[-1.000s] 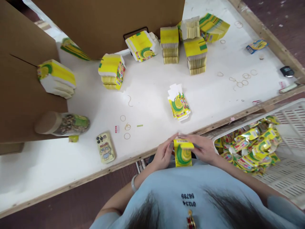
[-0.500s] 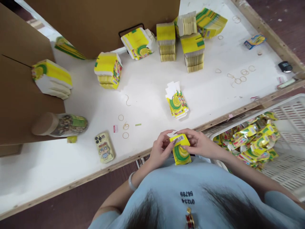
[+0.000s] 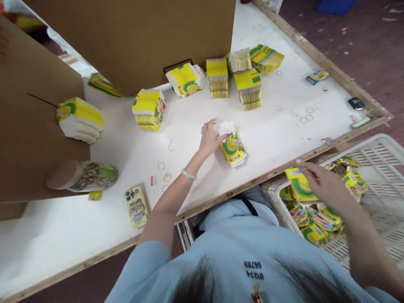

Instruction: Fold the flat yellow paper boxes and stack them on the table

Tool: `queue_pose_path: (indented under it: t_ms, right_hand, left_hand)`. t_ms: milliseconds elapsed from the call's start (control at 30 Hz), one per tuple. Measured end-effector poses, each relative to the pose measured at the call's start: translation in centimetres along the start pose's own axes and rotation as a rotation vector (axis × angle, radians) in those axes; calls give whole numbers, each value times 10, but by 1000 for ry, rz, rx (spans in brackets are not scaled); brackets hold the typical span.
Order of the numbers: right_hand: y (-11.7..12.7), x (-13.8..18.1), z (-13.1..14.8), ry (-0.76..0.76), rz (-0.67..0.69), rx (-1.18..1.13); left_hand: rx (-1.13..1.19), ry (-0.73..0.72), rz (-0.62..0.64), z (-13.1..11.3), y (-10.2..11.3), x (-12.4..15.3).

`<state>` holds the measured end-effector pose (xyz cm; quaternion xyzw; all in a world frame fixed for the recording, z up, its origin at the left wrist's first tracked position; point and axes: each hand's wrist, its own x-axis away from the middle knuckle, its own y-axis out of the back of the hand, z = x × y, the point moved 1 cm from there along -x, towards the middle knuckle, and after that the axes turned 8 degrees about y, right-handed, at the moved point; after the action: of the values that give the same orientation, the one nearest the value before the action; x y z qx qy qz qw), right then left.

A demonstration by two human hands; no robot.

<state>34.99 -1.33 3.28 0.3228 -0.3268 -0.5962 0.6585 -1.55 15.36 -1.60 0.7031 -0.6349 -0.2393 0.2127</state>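
Observation:
On the white table lies a small stack of flattened yellow-green cartons with white flaps. My left hand is at its left side, fingers spread, the thumb reaching over the top carton's edge. Over the white plastic basket at the right, my right hand holds a folded yellow box by its upper side. Many yellow packs and boxes lie in the basket below it.
Bundles of flat cartons stand along the back beside brown cardboard panels. A phone, a lidded jar and loose rubber bands lie on the table. A wooden rim edges it.
The yellow box, earlier between both hands at my chest, has moved right in my right hand to above the basket. My left hand has let go and reached forward to the carton stack.

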Motion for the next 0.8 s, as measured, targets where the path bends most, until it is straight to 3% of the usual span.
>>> queue_pose_path:
  t_ms: [100,167,233,333,433,533,700,800]
  right_hand:
    - [32,8,-35,-102,-102,560]
    - [32,6,-33,-16,-181,644]
    - [16,-9,-13,158,-211,509]
    - [-27,-51,36,370,-273,167]
    - [-75,-96,91,516,-383,-70]
    - [-111,-122,134,591,-432,-194]
    - [-123,-111,154,548,-399,-425]
    - [-117,-91,153,476,-416,-569]
  left_hand:
    - [0,-18,58,2,-18,-46]
    - [12,-65,93,-1,-19,-56]
    - [28,-121,89,-6,-10,-56]
    - [53,-190,49,-18,11,-40]
    - [80,-213,40,-34,30,-11]
    - [162,-187,39,-52,45,24]
    - [346,-134,50,-63,58,73]
    - [413,-271,172,-55,42,96]
